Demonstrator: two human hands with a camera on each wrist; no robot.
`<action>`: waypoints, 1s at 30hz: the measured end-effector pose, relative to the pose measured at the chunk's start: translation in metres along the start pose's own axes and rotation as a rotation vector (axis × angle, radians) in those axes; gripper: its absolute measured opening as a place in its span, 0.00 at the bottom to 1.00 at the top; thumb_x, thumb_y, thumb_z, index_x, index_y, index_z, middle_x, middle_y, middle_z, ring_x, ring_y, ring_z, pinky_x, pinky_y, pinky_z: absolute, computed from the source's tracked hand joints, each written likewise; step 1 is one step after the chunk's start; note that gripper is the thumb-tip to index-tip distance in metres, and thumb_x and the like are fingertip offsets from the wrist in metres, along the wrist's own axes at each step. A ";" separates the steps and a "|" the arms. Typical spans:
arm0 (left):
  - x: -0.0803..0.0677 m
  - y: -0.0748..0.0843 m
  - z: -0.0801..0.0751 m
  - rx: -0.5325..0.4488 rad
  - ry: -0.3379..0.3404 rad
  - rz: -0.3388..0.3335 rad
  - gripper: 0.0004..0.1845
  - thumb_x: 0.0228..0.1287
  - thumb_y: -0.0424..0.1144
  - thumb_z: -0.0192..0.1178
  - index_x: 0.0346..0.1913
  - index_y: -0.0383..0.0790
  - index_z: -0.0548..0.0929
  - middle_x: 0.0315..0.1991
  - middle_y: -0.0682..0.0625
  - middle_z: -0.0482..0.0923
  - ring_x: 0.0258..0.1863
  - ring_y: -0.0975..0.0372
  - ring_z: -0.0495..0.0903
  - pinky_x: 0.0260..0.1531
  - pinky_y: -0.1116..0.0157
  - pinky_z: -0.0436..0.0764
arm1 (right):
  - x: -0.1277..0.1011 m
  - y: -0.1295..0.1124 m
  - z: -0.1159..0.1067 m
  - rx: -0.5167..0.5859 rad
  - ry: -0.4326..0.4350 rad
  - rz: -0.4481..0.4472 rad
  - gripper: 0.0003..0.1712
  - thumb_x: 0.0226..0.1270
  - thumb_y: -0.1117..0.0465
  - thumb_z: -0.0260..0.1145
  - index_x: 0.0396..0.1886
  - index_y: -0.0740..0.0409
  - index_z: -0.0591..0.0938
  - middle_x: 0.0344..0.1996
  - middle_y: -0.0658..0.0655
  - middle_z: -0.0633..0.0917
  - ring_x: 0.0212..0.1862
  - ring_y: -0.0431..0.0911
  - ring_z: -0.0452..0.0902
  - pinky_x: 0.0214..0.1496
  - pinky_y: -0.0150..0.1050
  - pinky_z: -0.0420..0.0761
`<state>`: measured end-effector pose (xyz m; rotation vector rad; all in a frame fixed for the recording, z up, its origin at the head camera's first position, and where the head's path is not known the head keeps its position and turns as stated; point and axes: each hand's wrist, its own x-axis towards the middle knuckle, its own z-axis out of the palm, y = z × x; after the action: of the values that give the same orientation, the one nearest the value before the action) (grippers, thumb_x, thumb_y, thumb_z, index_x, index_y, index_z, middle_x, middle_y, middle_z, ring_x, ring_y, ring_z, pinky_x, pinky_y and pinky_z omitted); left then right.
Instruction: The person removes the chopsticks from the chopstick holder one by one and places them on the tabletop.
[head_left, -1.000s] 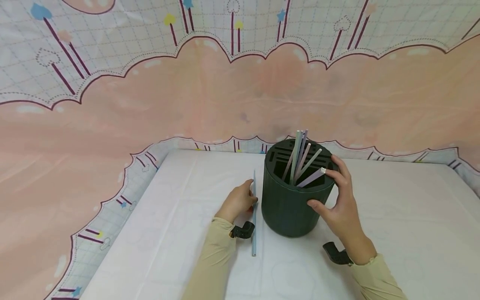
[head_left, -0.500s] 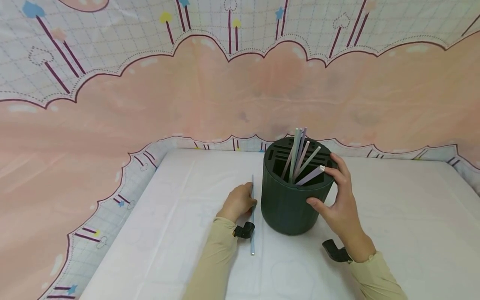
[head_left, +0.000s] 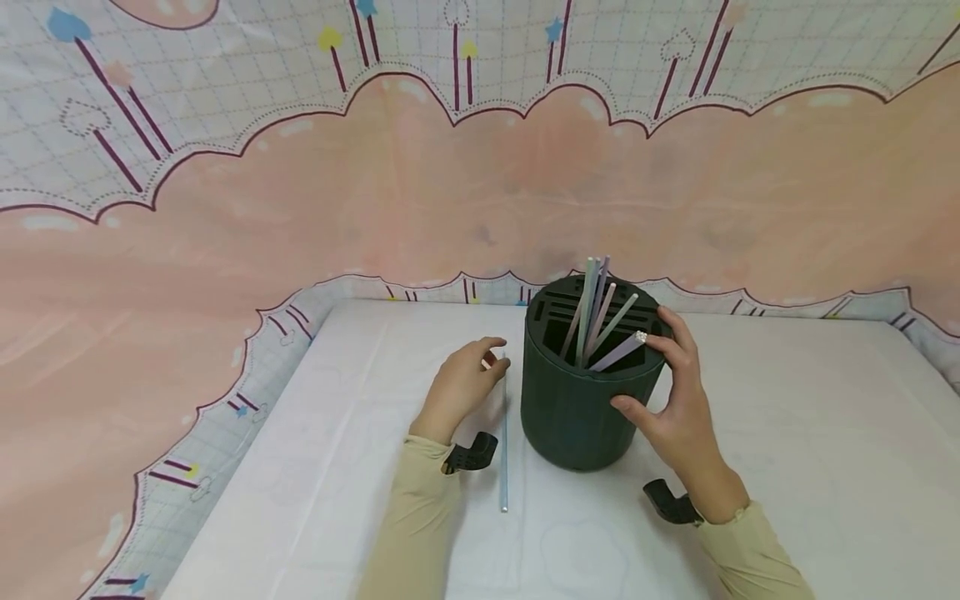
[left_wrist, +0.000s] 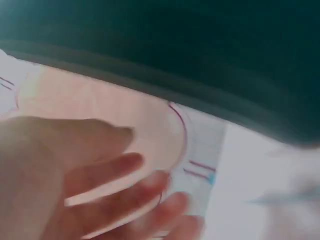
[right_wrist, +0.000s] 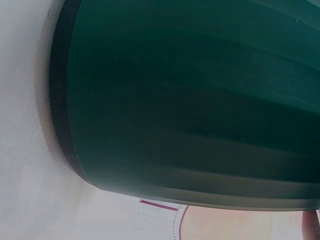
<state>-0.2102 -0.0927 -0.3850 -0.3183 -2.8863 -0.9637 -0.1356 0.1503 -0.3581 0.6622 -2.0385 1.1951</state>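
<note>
In the head view, a dark green utensil holder [head_left: 581,425] with a slotted top stands on the white table. Several pastel chopsticks [head_left: 585,317] lean in its wide opening. My right hand [head_left: 686,408] grips its right side, thumb on the front wall and fingers at the rim. A light blue chopstick [head_left: 504,475] lies on the table left of the holder. Over its far end hovers my left hand [head_left: 461,387], fingers loosely bent and holding nothing. The left wrist view shows that hand's fingers [left_wrist: 150,185] spread apart below the holder's green wall [left_wrist: 165,45].
White cloth covers the table [head_left: 810,450], with wrinkles on its surface. Behind it and along its left side hangs a peach and white patterned curtain [head_left: 375,200]. Black wrist cameras [head_left: 474,452] sit on both wrists.
My left hand has come off the blue chopstick, moving up and slightly left as its fingers parted. The chopstick stays on the table. My right hand keeps its grip on the holder.
</note>
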 end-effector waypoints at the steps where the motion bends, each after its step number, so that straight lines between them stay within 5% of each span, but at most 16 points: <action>1: 0.000 0.004 -0.002 -0.046 0.055 0.018 0.15 0.62 0.45 0.53 0.51 0.48 0.77 0.36 0.54 0.76 0.33 0.64 0.74 0.31 0.66 0.73 | 0.000 0.000 0.000 0.001 0.000 0.001 0.45 0.53 0.37 0.60 0.53 0.72 0.62 0.64 0.68 0.55 0.66 0.56 0.47 0.62 0.56 0.51; 6: -0.009 0.033 -0.010 -0.358 0.376 0.175 0.09 0.64 0.43 0.51 0.43 0.47 0.79 0.38 0.57 0.74 0.38 0.67 0.73 0.36 0.68 0.75 | -0.005 0.012 0.002 -0.006 -0.005 0.006 0.46 0.51 0.36 0.61 0.55 0.69 0.62 0.65 0.64 0.54 0.66 0.55 0.47 0.62 0.56 0.51; 10: -0.018 0.053 -0.015 -0.454 0.477 0.328 0.11 0.65 0.44 0.50 0.45 0.44 0.78 0.42 0.55 0.73 0.44 0.66 0.71 0.41 0.66 0.73 | -0.004 0.004 0.002 -0.004 -0.002 0.007 0.45 0.52 0.37 0.60 0.54 0.71 0.62 0.65 0.66 0.54 0.66 0.56 0.47 0.62 0.57 0.52; 14: -0.025 0.066 -0.015 -0.386 0.474 0.420 0.15 0.64 0.49 0.50 0.46 0.45 0.77 0.49 0.54 0.69 0.52 0.65 0.66 0.50 0.64 0.68 | -0.002 -0.003 0.002 -0.010 0.002 0.011 0.45 0.53 0.37 0.59 0.54 0.72 0.62 0.64 0.68 0.55 0.66 0.56 0.48 0.62 0.57 0.52; 24: -0.032 0.089 -0.005 -0.076 0.342 0.594 0.32 0.60 0.59 0.48 0.61 0.43 0.67 0.59 0.52 0.66 0.64 0.59 0.54 0.61 0.56 0.52 | -0.001 0.001 0.003 -0.012 0.011 -0.027 0.45 0.54 0.37 0.59 0.53 0.73 0.61 0.64 0.69 0.54 0.65 0.59 0.49 0.64 0.50 0.54; 30: -0.034 0.092 -0.005 -0.054 0.391 0.627 0.20 0.63 0.49 0.51 0.52 0.40 0.75 0.50 0.51 0.74 0.59 0.61 0.63 0.60 0.55 0.56 | -0.001 0.003 0.003 -0.019 0.012 -0.040 0.45 0.54 0.37 0.58 0.53 0.74 0.61 0.63 0.70 0.54 0.65 0.59 0.49 0.65 0.40 0.53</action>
<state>-0.1565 -0.0299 -0.3325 -0.8622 -2.1914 -0.8591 -0.1386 0.1488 -0.3616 0.6823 -2.0149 1.1523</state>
